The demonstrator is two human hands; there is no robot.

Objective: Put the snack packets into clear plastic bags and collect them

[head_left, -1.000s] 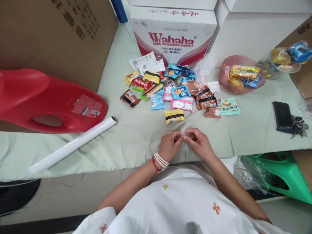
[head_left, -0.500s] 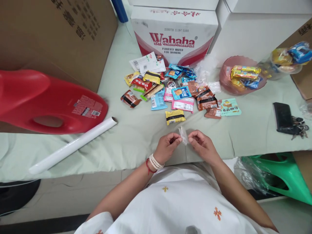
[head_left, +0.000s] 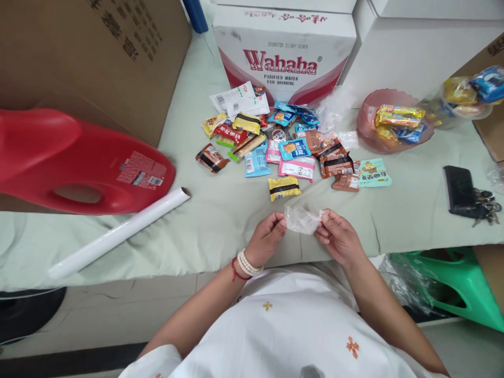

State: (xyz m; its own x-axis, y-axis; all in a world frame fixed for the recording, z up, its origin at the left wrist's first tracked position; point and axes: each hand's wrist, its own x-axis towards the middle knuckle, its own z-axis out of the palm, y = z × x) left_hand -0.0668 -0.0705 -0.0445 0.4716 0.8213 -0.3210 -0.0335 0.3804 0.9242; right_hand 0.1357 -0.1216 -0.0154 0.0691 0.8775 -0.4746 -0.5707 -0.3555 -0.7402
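Crinkled film (head_left: 302, 220), wrinkled tablecloth (head_left: 220, 226), glossy wrappers (head_left: 284, 188).
The film is thin, see-through plastic with a soft sheen; the tablecloth looks like matt cloth. The wrappers are smooth and shiny. The red jug (head_left: 98, 152) and green stool (head_left: 476, 283) are smooth plastic, the white tube (head_left: 122, 231) is glossy, the brown carton (head_left: 79, 63) matt cardboard, the bowl (head_left: 366, 139) translucent, the keys (head_left: 488, 207) metal.
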